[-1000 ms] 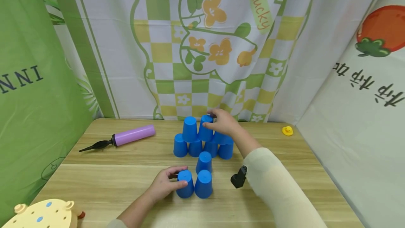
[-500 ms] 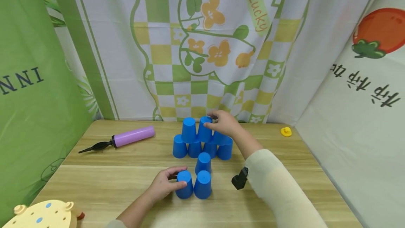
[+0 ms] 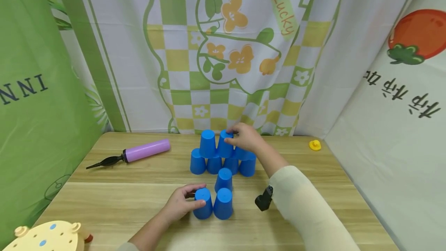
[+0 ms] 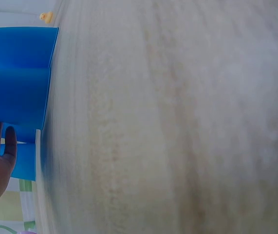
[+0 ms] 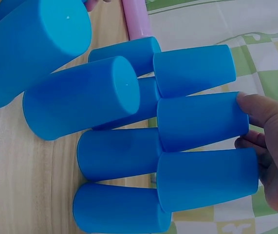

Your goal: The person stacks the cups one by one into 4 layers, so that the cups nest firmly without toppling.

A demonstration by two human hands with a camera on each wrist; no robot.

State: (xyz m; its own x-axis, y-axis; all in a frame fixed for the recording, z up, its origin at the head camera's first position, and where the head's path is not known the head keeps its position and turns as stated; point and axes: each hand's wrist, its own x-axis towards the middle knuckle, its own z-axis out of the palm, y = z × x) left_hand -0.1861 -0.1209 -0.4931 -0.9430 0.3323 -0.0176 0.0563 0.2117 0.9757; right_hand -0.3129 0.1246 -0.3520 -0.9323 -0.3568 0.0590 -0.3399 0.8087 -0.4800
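Several blue plastic cups stand upside down in a two-level wall at the table's back. My right hand (image 3: 245, 138) pinches the middle upper-row cup (image 5: 202, 119) near its raised base, thumb on the near side and fingers behind. Beside it in the upper row stand a left cup (image 3: 208, 143) and a right cup (image 5: 207, 179). Nearer to me, my left hand (image 3: 178, 205) holds the front left cup (image 3: 203, 207) between thumb and fingers, low at the table. A front right cup (image 3: 223, 206) stands close beside it, with another cup (image 3: 223, 180) behind.
A purple hand pump (image 3: 148, 150) with a black nozzle lies left on the wooden table (image 3: 139, 193). A yellow toy duck (image 3: 315, 145) sits at the back right corner. A cream toy (image 3: 48, 237) with pegs stands front left. Printed curtains enclose the table.
My right hand has lowered slightly, its fingers coming in onto the base of the middle upper cup. The left hand stays at the front left cup.
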